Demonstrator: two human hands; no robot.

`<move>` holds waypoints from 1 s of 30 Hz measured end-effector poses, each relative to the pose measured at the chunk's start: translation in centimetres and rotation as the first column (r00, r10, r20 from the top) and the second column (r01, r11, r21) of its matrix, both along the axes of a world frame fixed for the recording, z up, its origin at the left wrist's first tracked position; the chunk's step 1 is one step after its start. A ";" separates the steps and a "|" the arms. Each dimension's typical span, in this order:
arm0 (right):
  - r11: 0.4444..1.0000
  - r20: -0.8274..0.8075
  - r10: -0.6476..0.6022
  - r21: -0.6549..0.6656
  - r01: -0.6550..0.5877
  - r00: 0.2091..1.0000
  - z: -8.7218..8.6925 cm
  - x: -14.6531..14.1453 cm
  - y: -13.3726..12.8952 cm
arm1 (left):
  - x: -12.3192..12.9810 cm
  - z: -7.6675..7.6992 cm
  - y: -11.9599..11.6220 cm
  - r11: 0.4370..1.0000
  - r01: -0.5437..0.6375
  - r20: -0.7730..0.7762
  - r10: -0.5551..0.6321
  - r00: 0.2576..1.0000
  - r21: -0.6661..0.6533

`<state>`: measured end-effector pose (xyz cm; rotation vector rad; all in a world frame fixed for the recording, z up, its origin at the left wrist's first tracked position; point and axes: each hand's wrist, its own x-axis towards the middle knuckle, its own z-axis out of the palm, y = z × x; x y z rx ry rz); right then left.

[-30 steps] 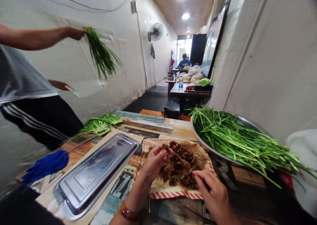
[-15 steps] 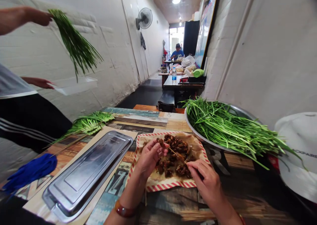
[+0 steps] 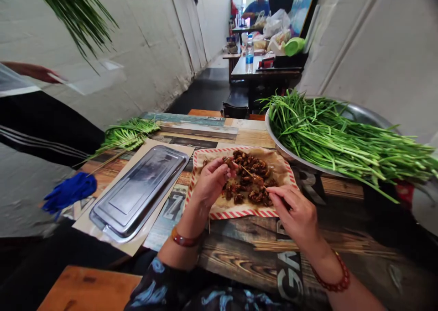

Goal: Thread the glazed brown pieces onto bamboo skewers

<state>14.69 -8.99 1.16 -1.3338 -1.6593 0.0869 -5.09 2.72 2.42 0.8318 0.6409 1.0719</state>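
My left hand (image 3: 214, 181) pinches a glossy dark-brown piece (image 3: 230, 162), perhaps an insect pupa, between thumb and fingers. A thin wooden skewer (image 3: 245, 170) runs from there to my right hand (image 3: 296, 210), whose thumb and fingertips are closed on its other end. Another brown piece (image 3: 257, 181) appears to be threaded along the skewer. Both hands are over a paper sheet with a red-and-white striped edge (image 3: 239, 214), where many more brown pieces (image 3: 260, 165) lie heaped. Loose wooden skewers (image 3: 277, 245) rest on the table under my right forearm.
A large metal bowl (image 3: 270, 127) piled with green chives (image 3: 342, 142) stands right. At left are a metal lid or tray (image 3: 140, 190) on cardboard, blue gloves (image 3: 70, 192) and leafy skewers (image 3: 130, 133). A co-worker's hand (image 3: 43, 72) holds a pale container (image 3: 99, 79); chives (image 3: 73, 14) hang above.
The view has tilted down, showing more of my lap and the table's near side. My hands keep nearly the same hold. The co-worker's chives and container have shifted slightly.
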 end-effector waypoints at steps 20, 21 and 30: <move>0.996 0.037 0.041 -0.076 -0.038 0.998 0.2 -0.3 -0.6 | 0.2 0.5 -0.5 0.997 0.042 0.054 -0.038 0.998 -0.066; 0.995 0.040 0.052 -0.081 -0.049 0.998 0.2 -0.3 -0.6 | 0.2 0.5 -0.5 0.996 0.039 0.062 -0.035 0.997 -0.075; 0.993 0.062 0.063 -0.109 -0.056 0.996 0.0 -0.3 -0.6 | 0.3 0.4 -0.4 0.992 0.032 0.077 -0.023 0.997 -0.125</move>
